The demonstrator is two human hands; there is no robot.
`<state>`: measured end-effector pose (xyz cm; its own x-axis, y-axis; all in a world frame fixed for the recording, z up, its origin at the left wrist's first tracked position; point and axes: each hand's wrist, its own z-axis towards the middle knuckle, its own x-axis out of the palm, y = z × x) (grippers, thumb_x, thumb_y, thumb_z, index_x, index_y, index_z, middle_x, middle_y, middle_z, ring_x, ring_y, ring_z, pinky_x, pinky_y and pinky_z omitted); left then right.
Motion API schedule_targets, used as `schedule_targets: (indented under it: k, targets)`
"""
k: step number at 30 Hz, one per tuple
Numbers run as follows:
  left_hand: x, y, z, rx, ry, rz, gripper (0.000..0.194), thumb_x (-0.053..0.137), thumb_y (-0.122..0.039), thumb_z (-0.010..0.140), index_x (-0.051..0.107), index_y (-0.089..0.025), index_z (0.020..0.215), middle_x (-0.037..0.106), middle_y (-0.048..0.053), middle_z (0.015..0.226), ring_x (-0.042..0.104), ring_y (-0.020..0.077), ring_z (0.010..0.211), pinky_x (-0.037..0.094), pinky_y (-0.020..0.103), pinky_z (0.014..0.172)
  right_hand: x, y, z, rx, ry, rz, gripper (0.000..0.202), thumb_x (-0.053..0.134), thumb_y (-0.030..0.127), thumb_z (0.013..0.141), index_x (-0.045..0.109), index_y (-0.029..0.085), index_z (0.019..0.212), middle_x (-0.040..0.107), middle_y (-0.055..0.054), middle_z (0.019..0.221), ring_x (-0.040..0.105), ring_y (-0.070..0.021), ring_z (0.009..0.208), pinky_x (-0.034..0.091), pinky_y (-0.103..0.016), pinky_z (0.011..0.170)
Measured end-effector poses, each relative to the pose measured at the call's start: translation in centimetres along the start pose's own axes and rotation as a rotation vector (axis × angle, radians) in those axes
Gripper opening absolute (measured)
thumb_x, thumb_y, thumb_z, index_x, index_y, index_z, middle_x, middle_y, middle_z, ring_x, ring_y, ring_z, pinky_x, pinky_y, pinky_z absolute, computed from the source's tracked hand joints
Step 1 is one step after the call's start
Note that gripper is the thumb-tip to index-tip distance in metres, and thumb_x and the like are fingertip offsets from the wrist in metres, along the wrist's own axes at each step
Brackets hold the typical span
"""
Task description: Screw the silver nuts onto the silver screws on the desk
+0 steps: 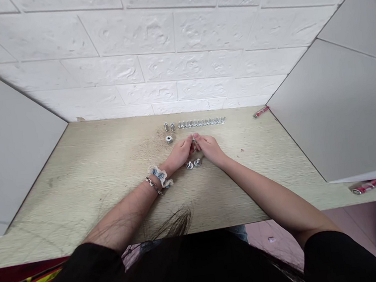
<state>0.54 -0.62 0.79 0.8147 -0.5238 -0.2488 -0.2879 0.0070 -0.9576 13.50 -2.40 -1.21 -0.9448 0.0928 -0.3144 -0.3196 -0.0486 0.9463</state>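
My left hand (180,154) and my right hand (211,149) meet above the middle of the table, thumbs nearly touching. Between their pinched fingertips is a small silvery metal fastener (194,142), mostly hidden by the fingers. Just below the hands, two bolts with wide washers, one on the left (190,164) and one on the right (197,162), stand on their heads. Behind the hands runs a row of upright bolts (202,122). Two thicker metal pieces (169,127) stand at its left end. A ring-shaped stack of washers (169,139) lies left of my fingers.
A white brick-pattern wall (166,66) closes off the back of the wooden table (76,172). Grey panels rise at the left (12,147) and right (338,119). Red cylinders lie by the right panel's back corner (261,112) and front edge (368,186).
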Motion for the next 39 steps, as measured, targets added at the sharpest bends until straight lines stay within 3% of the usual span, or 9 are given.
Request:
schedule_targets:
  k: [6,12,16,20,26,33,39]
  targets:
    - [0.01,-0.10,0.04,-0.026,0.002,0.003,0.044,0.023,-0.045,0.091,0.037,-0.018,0.059,0.038,-0.002,0.054,0.033,0.0055,0.037,0.028,0.019,0.033,-0.05,-0.26,0.05,-0.055,0.037,0.023,0.047,0.039,0.059,0.081,0.050,0.018,0.060,0.051,0.001,0.056,0.045,-0.0113,0.056,0.035,-0.025,0.058]
    - [0.04,-0.20,0.00,-0.045,-0.027,-0.047,0.044,0.023,-0.044,0.091,0.039,-0.017,0.060,0.038,-0.003,0.053,0.035,0.0053,0.036,0.028,0.019,0.033,0.14,-0.42,-0.09,-0.055,0.065,0.157,0.012,0.049,0.029,0.074,0.040,0.023,0.079,0.051,0.006,0.063,0.048,-0.0107,0.057,0.038,-0.025,0.060]
    - [0.08,-0.22,-0.05,-0.048,-0.035,-0.084,0.045,0.025,-0.045,0.091,0.040,-0.016,0.059,0.037,-0.003,0.052,0.033,0.0044,0.037,0.028,0.019,0.034,0.08,-0.45,-0.13,-0.033,0.087,0.183,0.023,0.047,0.020,0.070,0.037,0.025,0.090,0.051,0.008,0.063,0.048,-0.0106,0.055,0.038,-0.024,0.059]
    - [0.13,-0.17,0.01,-0.045,-0.039,-0.168,0.044,0.026,-0.046,0.090,0.040,-0.016,0.060,0.037,-0.003,0.053,0.032,0.0044,0.036,0.026,0.019,0.033,-0.06,-0.14,-0.06,-0.010,0.036,0.131,0.012,0.049,0.030,0.073,0.041,0.023,0.077,0.048,0.007,0.059,0.045,-0.0106,0.056,0.036,-0.024,0.059]
    - [0.13,-0.14,0.06,-0.042,-0.076,-0.181,0.043,0.027,-0.045,0.090,0.038,-0.017,0.060,0.036,-0.004,0.051,0.028,0.0041,0.037,0.022,0.018,0.034,-0.28,0.05,0.02,-0.046,0.131,0.047,0.047,0.040,0.049,0.081,0.038,0.019,0.045,0.038,0.003,0.046,0.038,-0.0100,0.051,0.031,-0.026,0.056]
    - [-0.04,0.13,0.10,0.015,-0.046,-0.048,0.046,0.024,-0.046,0.089,0.042,-0.017,0.059,0.038,-0.003,0.051,0.031,0.0063,0.040,0.025,0.020,0.037,-0.22,-0.09,0.06,-0.066,0.142,0.067,0.058,0.037,0.067,0.076,0.039,0.019,0.046,0.040,0.003,0.046,0.041,-0.0101,0.052,0.031,-0.024,0.055]
    - [-0.18,0.01,0.11,0.071,-0.015,0.067,0.044,0.025,-0.043,0.089,0.041,-0.017,0.057,0.037,-0.002,0.050,0.033,0.0081,0.045,0.026,0.021,0.042,-0.17,-0.39,0.15,-0.053,0.110,0.087,0.057,0.039,0.069,0.075,0.045,0.018,0.050,0.045,0.002,0.049,0.044,-0.0107,0.053,0.033,-0.024,0.055]
